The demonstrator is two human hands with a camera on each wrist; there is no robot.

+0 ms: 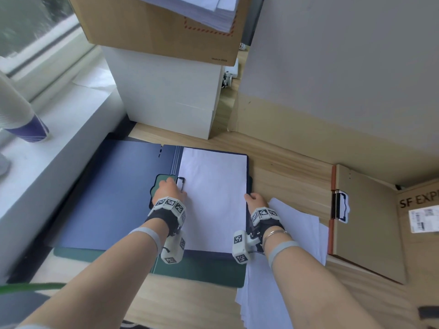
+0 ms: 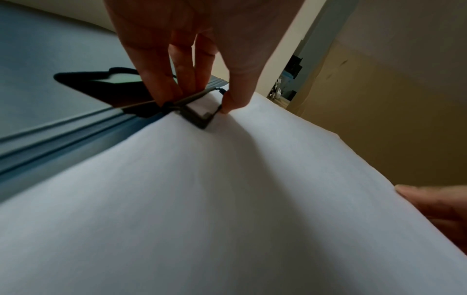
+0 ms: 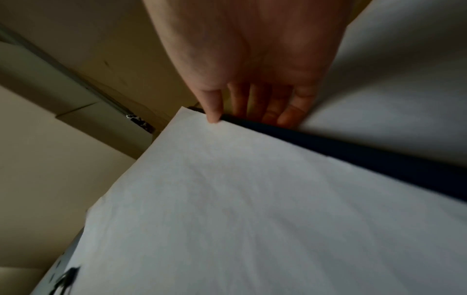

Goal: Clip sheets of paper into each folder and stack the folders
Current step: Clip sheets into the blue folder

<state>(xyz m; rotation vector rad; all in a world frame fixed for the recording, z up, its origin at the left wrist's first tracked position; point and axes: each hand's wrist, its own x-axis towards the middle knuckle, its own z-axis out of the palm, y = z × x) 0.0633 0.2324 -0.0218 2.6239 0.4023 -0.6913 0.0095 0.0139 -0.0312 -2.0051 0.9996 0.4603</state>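
Two hands work at an open blue folder on a wooden desk.

Nearest, loose paper lies by the right forearm. The right hand pinches the right edge of the white sheets in the folder, thumb on top. The left hand curls its fingers on the black clip at the spine. Farther off stand a white box and a cardboard box.

Bare forearms here, each with a grey band; black wrist straps carry white blocks with black square markers, and there's a thin metal bangle on the right.
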